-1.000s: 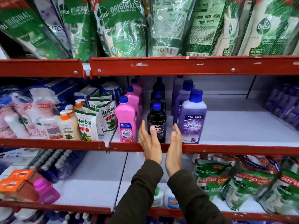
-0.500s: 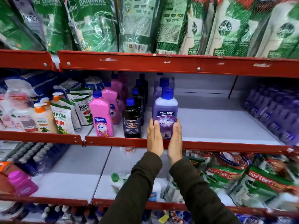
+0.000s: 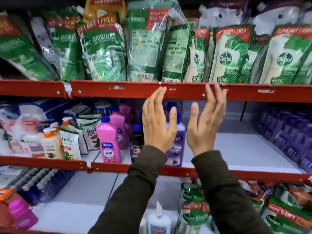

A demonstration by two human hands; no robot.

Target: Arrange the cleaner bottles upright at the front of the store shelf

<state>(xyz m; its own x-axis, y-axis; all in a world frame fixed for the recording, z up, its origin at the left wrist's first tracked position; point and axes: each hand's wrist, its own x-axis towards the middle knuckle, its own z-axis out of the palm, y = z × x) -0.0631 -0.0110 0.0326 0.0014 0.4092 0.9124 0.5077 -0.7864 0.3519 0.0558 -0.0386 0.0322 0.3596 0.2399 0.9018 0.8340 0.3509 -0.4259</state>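
Raising both open hands in front of the middle shelf, palms facing each other, with nothing in either grip.

The left hand (image 3: 157, 125) and right hand (image 3: 205, 125) are held apart, fingers spread and pointing up toward the red shelf edge (image 3: 118, 90) above; neither touches a bottle. Behind the left hand, the purple bottle (image 3: 176, 146) stands upright at the front of the white shelf (image 3: 236, 149), blue cap up, long axis vertical, label facing out. Just to its left the dark bottle (image 3: 136, 142) also stands upright at the front, and further left the pink bottle (image 3: 109, 142) does the same. More bottles line up behind each. Green soap pouches (image 3: 101, 53) lean on the shelf above.
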